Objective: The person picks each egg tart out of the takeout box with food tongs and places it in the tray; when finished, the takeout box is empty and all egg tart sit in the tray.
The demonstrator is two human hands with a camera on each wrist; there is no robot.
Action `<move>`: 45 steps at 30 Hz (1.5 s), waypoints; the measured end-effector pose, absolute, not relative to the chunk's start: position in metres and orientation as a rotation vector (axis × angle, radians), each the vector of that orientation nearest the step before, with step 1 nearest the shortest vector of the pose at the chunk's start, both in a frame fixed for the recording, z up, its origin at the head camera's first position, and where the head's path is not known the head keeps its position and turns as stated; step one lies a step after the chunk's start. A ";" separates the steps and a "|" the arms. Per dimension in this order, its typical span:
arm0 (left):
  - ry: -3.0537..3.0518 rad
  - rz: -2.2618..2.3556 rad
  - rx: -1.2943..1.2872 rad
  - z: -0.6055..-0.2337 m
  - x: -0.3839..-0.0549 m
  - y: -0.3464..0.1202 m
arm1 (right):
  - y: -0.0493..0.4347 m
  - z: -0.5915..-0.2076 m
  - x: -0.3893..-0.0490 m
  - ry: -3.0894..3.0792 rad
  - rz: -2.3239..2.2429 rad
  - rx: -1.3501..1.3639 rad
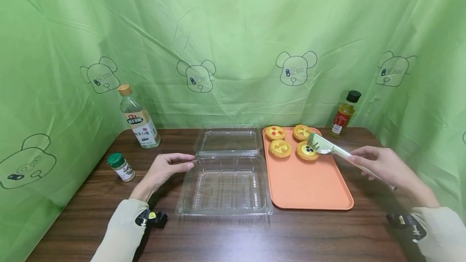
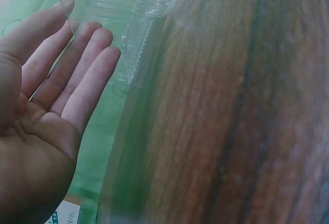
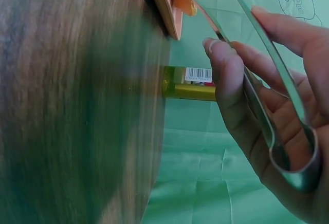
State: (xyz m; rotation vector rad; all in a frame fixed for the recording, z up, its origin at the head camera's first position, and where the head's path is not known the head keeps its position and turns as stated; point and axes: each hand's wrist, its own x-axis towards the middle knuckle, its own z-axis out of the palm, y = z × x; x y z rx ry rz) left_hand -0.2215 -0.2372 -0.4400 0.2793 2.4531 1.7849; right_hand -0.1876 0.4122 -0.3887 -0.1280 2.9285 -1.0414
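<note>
My right hand (image 1: 386, 167) grips metal serving tongs (image 1: 342, 152), one end fork-like. In the right wrist view the two arms of the tongs (image 3: 280, 64) stand apart between thumb and fingers. Their tips are at an egg tart with dark berries (image 1: 307, 151) on the orange tray (image 1: 309, 191); whether they touch it I cannot tell. My left hand (image 1: 165, 170) is at the left edge of a clear plastic clamshell box (image 1: 225, 189), which lies with its lid (image 1: 229, 140) folded back. In the left wrist view the fingers (image 2: 85, 88) are fairly straight, touching the rim.
Other tarts, one with red pieces (image 1: 275, 133), one plain-looking (image 1: 280, 148) and one behind (image 1: 302, 132), sit on the tray. A vinegar bottle (image 1: 142, 126) and green-capped shaker (image 1: 121, 168) stand left; an oil bottle (image 1: 344, 114) stands back right. Green cloth (image 1: 233, 31) surrounds the table.
</note>
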 end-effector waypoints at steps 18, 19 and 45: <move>2.462 1.766 0.272 -0.440 -0.221 -0.237 | 0.417 -0.379 -0.183 2.979 -1.044 -0.175; 2.463 1.763 0.268 -0.440 -0.221 -0.237 | 0.417 -0.378 -0.183 2.982 -1.050 -0.177; 2.484 1.755 0.263 -0.439 -0.221 -0.236 | 0.416 -0.372 -0.180 3.064 -1.005 -0.152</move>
